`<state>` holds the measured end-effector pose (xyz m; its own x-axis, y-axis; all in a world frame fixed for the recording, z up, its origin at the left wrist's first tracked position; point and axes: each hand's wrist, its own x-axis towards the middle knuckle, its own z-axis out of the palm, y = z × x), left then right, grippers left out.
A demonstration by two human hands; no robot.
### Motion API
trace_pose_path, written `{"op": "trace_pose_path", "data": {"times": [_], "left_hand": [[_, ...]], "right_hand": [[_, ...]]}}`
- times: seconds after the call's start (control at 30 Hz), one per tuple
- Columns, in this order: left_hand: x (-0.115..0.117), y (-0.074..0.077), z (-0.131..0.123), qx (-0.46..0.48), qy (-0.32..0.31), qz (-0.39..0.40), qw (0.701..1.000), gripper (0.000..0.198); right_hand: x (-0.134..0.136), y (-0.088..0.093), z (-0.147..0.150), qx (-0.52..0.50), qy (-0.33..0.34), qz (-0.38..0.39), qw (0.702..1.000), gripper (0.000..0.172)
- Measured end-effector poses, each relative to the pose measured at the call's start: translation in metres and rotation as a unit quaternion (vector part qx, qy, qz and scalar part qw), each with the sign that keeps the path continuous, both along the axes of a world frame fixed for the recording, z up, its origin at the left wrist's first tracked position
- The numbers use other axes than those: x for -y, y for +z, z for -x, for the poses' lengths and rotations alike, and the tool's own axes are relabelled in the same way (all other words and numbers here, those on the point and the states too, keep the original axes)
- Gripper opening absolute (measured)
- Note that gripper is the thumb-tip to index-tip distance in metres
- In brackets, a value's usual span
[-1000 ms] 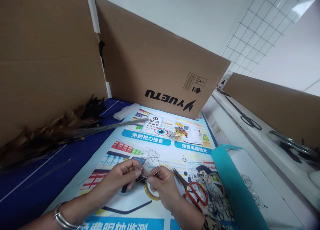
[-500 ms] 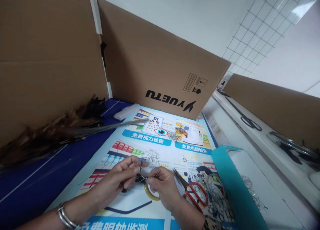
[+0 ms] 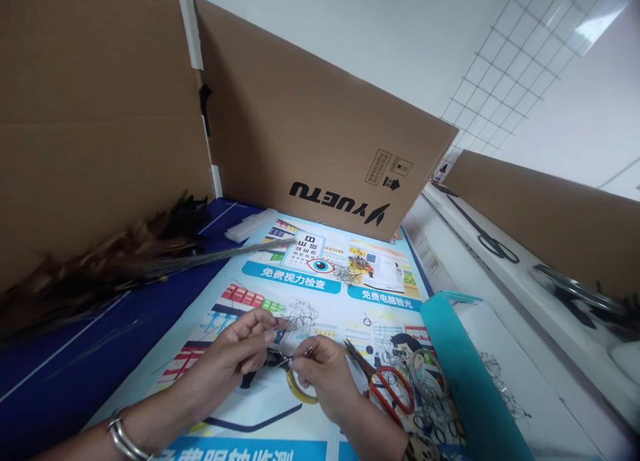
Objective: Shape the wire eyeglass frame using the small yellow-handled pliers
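Observation:
My left hand (image 3: 245,344) is closed in a loose pinch, thumb and forefinger close together; whatever lies between them is too small to make out. Facing it, my right hand (image 3: 323,367) pinches a thin dark wire (image 3: 309,351) between thumb and fingers. Under both hands lies a tool with a yellow handle (image 3: 302,390) and dark parts, partly covered, its kind unclear. A loose tangle of thin wire (image 3: 300,314) rests on the printed sheet just beyond my fingers. To the right of my right hand are red-handled scissors (image 3: 385,381), blades pointing away.
Beside the scissors sit a clear round coil (image 3: 429,374) and a heap of small wire loops (image 3: 435,421). A teal strip (image 3: 470,374) borders the right side. Long brown feathers (image 3: 110,261) lie at left. Cardboard panels (image 3: 320,114) stand behind.
My left hand has drawn slightly left, away from my right hand, widening the gap between the fingertips. My right hand keeps its pinch. The view has shifted very slightly.

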<state>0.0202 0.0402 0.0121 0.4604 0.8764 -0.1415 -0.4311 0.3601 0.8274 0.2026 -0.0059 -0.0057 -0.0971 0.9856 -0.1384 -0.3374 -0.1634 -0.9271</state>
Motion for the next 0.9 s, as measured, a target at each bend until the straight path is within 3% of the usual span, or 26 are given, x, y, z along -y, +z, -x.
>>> {"op": "trace_pose_path", "data": {"times": [0.43, 0.9], "left_hand": [[-0.003, 0.002, 0.001, -0.041, 0.004, -0.022, 0.999, 0.021], [-0.014, -0.01, 0.005, -0.133, 0.035, -0.069, 0.988, 0.033]], "right_hand": [[0.0, -0.004, 0.0, -0.013, 0.002, 0.002, 1.0, 0.028], [0.001, 0.0, 0.001, 0.001, 0.014, 0.014, 1.0, 0.025]]}}
